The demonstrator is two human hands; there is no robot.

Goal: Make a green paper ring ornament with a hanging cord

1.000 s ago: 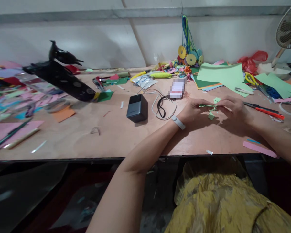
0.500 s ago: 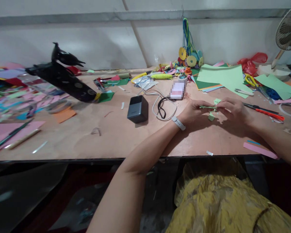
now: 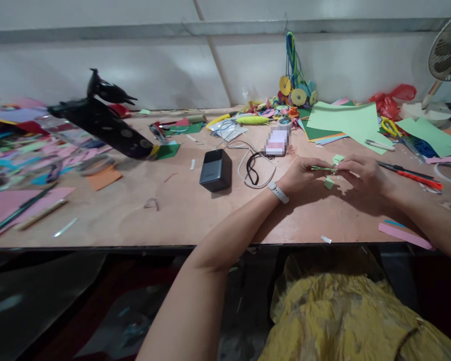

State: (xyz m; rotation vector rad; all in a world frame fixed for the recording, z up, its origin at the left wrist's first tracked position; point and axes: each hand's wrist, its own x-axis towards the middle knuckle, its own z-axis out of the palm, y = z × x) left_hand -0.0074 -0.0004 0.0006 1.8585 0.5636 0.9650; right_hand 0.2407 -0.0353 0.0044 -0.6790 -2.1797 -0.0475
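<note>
Thin layered green paper (image 3: 322,169) is pinched in my left hand (image 3: 302,173), which wears a pale wristband (image 3: 278,192). My right hand (image 3: 363,173) closes its fingertips on the right end of the same paper, close to the left fingers. Small cut green paper pieces (image 3: 328,183) lie on the table just below the hands, and another green scrap (image 3: 337,159) shows behind the fingertips. Beyond my left hand rests a phone (image 3: 277,141) with a blurred screen.
A dark power bank (image 3: 215,170) with a white cable (image 3: 241,173) stands left of my forearm. Right of my hands lie an orange-handled tool (image 3: 421,179), yellow-handled scissors (image 3: 389,126) and green paper sheets (image 3: 342,118). A black bird-topped object (image 3: 108,128) leans among coloured scraps at left.
The whole view has shifted slightly, so everything appears a little to the right and lower. Both hands keep their pinch on the green paper, which now looks more edge-on.
</note>
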